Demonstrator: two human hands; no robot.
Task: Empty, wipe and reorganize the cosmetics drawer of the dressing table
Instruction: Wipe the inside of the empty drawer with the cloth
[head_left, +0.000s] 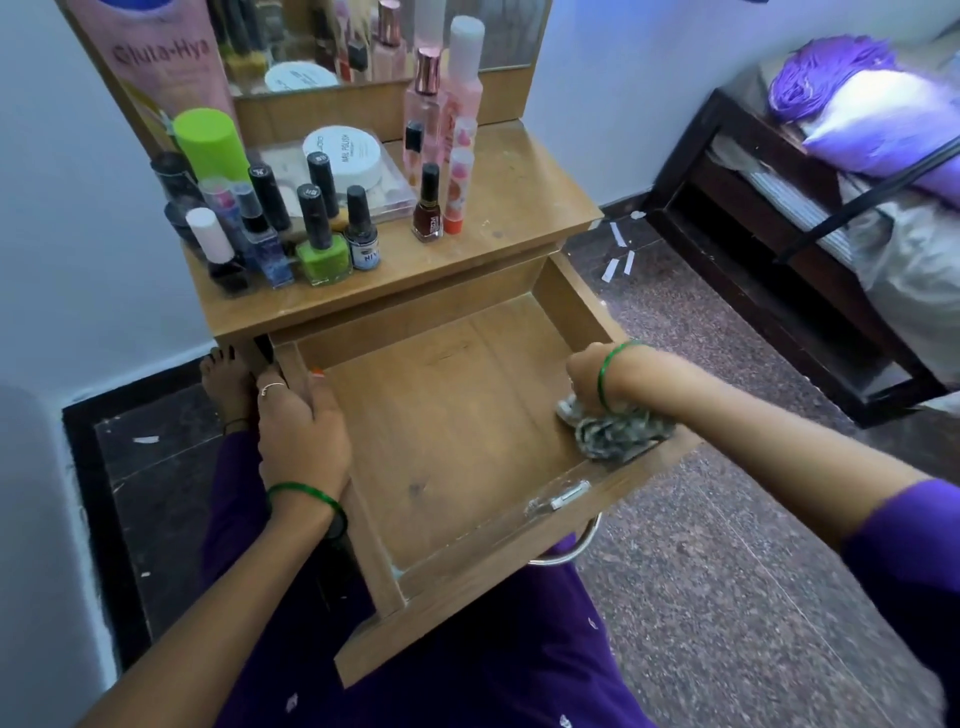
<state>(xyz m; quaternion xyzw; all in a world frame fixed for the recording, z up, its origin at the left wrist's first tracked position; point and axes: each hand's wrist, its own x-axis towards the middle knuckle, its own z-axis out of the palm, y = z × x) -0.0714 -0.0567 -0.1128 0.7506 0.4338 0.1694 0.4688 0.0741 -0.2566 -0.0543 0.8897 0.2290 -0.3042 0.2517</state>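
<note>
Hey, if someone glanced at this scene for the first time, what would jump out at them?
Probably the pulled-out wooden drawer, bare inside, filling the middle of the view. The right hand presses a crumpled cloth into its near right corner, while the left hand grips its left wall. Behind it, the dressing table top is crowded with nail polish bottles on its left.

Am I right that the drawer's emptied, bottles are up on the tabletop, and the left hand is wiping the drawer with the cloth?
Not quite: the head view shows the right hand pressing the cloth into the drawer. The left hand grips the drawer's side wall. The bottles are on the tabletop.
</note>
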